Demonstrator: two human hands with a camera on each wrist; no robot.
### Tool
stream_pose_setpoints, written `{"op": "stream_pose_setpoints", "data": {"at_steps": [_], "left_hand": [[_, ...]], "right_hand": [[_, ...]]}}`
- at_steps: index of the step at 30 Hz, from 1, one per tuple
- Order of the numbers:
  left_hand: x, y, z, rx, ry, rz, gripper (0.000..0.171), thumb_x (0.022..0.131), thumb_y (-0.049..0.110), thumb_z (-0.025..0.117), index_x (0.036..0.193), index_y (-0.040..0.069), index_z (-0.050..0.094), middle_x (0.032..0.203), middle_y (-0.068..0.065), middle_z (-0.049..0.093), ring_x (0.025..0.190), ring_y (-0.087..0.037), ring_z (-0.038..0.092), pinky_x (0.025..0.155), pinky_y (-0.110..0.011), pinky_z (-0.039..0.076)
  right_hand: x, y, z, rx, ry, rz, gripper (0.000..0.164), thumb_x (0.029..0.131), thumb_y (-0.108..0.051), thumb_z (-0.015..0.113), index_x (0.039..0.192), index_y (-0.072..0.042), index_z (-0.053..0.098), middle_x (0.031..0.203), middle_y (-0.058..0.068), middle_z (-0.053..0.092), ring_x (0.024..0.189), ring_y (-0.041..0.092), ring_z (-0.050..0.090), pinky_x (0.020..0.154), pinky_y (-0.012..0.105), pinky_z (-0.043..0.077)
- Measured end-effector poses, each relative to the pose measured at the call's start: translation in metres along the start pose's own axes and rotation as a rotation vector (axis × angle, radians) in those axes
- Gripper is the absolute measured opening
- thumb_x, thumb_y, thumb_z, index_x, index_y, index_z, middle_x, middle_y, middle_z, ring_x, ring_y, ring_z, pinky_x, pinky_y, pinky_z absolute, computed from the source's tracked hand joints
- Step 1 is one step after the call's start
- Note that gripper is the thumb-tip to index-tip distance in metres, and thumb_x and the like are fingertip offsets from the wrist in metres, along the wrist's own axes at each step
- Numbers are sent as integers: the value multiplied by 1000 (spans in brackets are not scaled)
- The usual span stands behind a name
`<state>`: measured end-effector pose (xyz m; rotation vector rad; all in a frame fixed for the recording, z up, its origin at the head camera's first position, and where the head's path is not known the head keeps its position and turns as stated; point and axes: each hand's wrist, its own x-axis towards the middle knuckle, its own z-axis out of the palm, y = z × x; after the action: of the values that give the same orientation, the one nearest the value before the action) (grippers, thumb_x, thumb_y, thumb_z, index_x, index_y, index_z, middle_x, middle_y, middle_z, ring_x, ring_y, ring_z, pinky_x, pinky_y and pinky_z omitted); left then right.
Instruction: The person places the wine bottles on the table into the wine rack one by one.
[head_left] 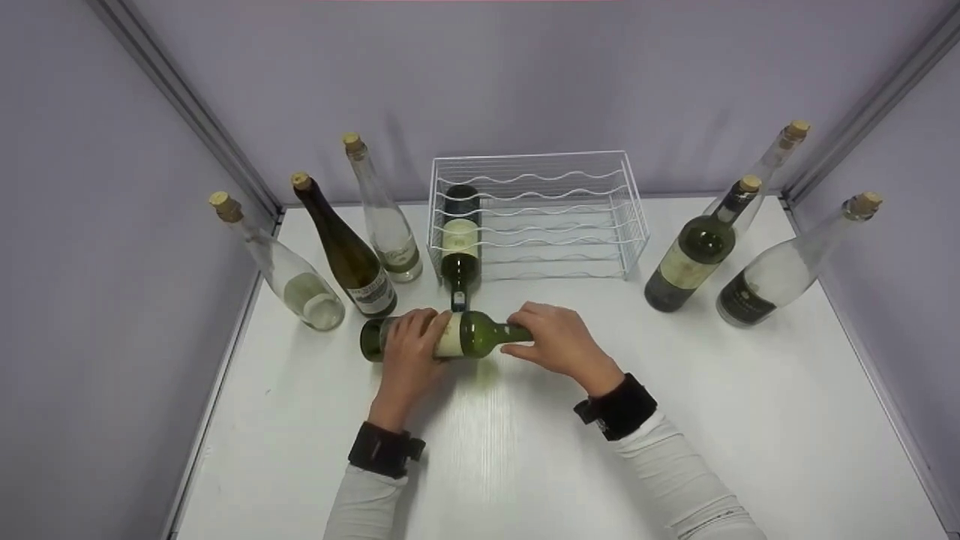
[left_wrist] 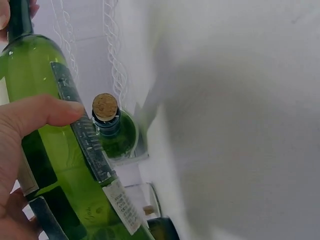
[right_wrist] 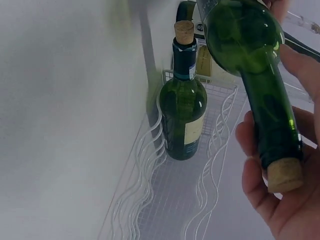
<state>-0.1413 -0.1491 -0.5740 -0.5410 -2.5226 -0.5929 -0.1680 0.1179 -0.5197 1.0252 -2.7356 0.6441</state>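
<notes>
Both hands hold one green wine bottle point(head_left: 480, 335) level in front of the rack, its base to the left and its neck to the right. My left hand point(head_left: 412, 341) grips the labelled body, with the thumb point(left_wrist: 60, 111) lying across the glass in the left wrist view. Around the neck curl the fingers of my right hand point(head_left: 559, 341); a cork point(right_wrist: 285, 175) shows at the mouth in the right wrist view. Just behind, a second corked wine bottle point(head_left: 460, 236) lies in the left slot of the white wire rack point(head_left: 559, 279), neck pointing toward me.
To the left stand two clear bottles point(head_left: 307, 292) point(head_left: 390, 232) and a brown bottle point(head_left: 349, 259), all corked. On the right are a dark green bottle point(head_left: 690, 259), a clear bottle point(head_left: 772, 161) behind it and a black-labelled clear bottle point(head_left: 780, 274). Walls point(head_left: 525, 82) enclose the white table point(head_left: 510, 465).
</notes>
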Motion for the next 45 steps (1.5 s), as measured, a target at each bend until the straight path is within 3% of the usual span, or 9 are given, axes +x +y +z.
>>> {"op": "stream_pose_setpoints", "data": {"at_steps": [6, 13, 18, 23, 30, 36, 40, 45], "left_hand": [[3, 3, 0, -5, -59, 30, 78, 55, 15, 94, 126, 13, 64, 115, -11, 60, 111, -35, 54, 97, -53, 40], [5, 6, -3, -52, -112, 23, 76, 54, 6, 86, 126, 13, 65, 117, -7, 62, 112, -32, 54, 100, -51, 38], [7, 8, -7, -78, -144, 35, 75, 54, 5, 84, 126, 13, 64, 120, -6, 62, 113, -30, 55, 103, -49, 36], [11, 8, -16, -96, -166, 48, 73, 57, 7, 85, 126, 15, 63, 123, -6, 62, 115, -29, 55, 105, -50, 34], [16, 9, -26, -121, -46, 105, 64, 61, 13, 92, 118, 10, 66, 124, -12, 62, 117, -33, 55, 106, -55, 34], [18, 13, -22, -130, 88, 114, 59, 60, 18, 95, 111, 6, 69, 125, -15, 61, 119, -35, 54, 105, -55, 35], [19, 18, -17, -121, 127, 111, 61, 60, 18, 95, 113, 5, 69, 127, -17, 59, 121, -36, 52, 106, -54, 34], [16, 24, -10, -115, 126, 79, 59, 68, 20, 91, 121, 7, 66, 136, -18, 52, 128, -35, 46, 111, -53, 29]], "right_hand": [[-4, 0, 8, -44, -42, -5, 41, 80, -50, 77, 95, -13, 69, 74, -8, 56, 61, 9, 51, 52, 29, 43], [-8, 7, 15, -6, 4, 41, 37, 78, -49, 79, 88, -14, 73, 71, -9, 62, 58, 7, 52, 51, 28, 43], [-14, 9, 18, 41, 23, 98, 35, 79, -51, 78, 88, -17, 75, 69, -11, 62, 56, 6, 49, 51, 27, 40], [-20, 6, 17, 124, 41, 186, 40, 78, -56, 75, 91, -18, 77, 74, -10, 67, 60, 8, 55, 54, 30, 44], [-28, 1, 14, 269, 60, 349, 39, 78, -53, 77, 90, -16, 79, 79, -8, 71, 68, 11, 63, 58, 34, 47], [-35, 1, 9, 408, 58, 445, 38, 83, -51, 74, 88, -14, 79, 73, -8, 69, 64, 10, 60, 57, 31, 47], [-40, 3, 4, 482, 44, 472, 37, 86, -51, 71, 83, -14, 78, 64, -5, 65, 58, 11, 58, 54, 31, 45], [-46, 7, -4, 517, 61, 508, 36, 85, -50, 72, 82, -14, 78, 63, -4, 64, 59, 12, 58, 55, 31, 44]]}}
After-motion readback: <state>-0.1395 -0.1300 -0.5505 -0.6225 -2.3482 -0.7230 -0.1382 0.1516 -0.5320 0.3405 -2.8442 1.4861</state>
